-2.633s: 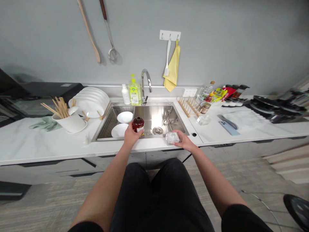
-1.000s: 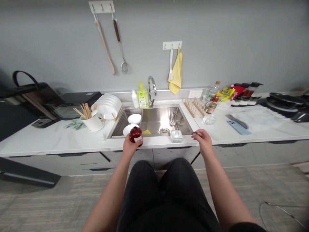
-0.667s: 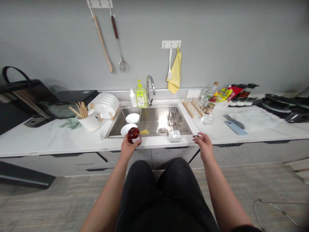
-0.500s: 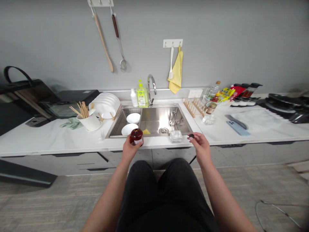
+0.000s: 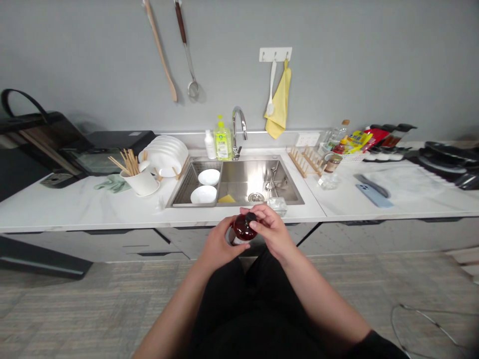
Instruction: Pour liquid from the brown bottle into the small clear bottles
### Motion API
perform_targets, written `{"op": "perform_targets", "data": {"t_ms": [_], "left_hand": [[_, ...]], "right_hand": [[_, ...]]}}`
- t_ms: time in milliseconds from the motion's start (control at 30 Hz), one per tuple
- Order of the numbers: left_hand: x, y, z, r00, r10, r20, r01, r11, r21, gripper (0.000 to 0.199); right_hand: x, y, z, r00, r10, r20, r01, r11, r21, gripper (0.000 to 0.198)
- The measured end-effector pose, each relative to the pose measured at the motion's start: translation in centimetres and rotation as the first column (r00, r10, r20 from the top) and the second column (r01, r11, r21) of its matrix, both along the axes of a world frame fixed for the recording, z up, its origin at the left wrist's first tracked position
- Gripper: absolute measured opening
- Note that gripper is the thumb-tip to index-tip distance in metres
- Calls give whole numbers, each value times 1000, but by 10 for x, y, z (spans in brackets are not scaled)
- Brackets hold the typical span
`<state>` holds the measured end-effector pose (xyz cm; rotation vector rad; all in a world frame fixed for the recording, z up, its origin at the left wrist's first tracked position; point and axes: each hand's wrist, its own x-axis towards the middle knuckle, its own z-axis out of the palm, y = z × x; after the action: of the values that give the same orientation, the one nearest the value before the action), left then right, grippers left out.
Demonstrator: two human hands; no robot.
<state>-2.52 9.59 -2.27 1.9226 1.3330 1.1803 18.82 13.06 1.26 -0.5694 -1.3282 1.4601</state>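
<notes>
My left hand [image 5: 221,243] is wrapped round a dark reddish-brown bottle [image 5: 242,230] with a pale label, held upright in front of the counter's edge. On the bottle's neck sits a black cap [image 5: 250,217], gripped between the thumb and fingers of my right hand [image 5: 272,230]. Whether the cap is screwed down cannot be seen. Just beyond my right hand, a clear glass container [image 5: 278,205] stands on the counter by the sink's front rim.
Behind lies the steel sink [image 5: 247,174], with white bowls [image 5: 204,194] in its left rack and a yellow sponge [image 5: 226,199]. A chopstick holder [image 5: 140,181] and plates [image 5: 166,154] stand left. A wooden rack [image 5: 306,162], jar [image 5: 331,162] and phone [image 5: 374,195] are right.
The bottle has come right and nearer to me in my left hand. My right hand has brought the black cap over from the right onto its formerly uncapped neck.
</notes>
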Motion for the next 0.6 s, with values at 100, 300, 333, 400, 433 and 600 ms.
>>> {"op": "perform_targets", "data": {"t_ms": [100,300,333,400,433,600], "left_hand": [[-1,-3,-2,1000,-15,17,15,1000,-25,83],[8,-8,3,992,-76,101,82,995,-57,79],[9,-8,4,991,-75,113,82,995,-60,78],[10,-8,6,990,-68,125,76,995,-62,76],[10,-7,6,990,-67,124,75,995,-63,76],[15,-8,7,993,-84,85,91,993,-76,78]], "right_hand": [[0,-3,0,999,1,36,-3,999,45,38],[7,-6,2,977,-147,155,111,969,220,38],[9,-7,2,968,-170,187,114,955,274,38],[14,-8,2,953,-188,236,94,928,360,33],[15,-9,1,948,-202,245,96,918,385,30],[10,-7,-4,876,-436,205,333,855,397,27]]}}
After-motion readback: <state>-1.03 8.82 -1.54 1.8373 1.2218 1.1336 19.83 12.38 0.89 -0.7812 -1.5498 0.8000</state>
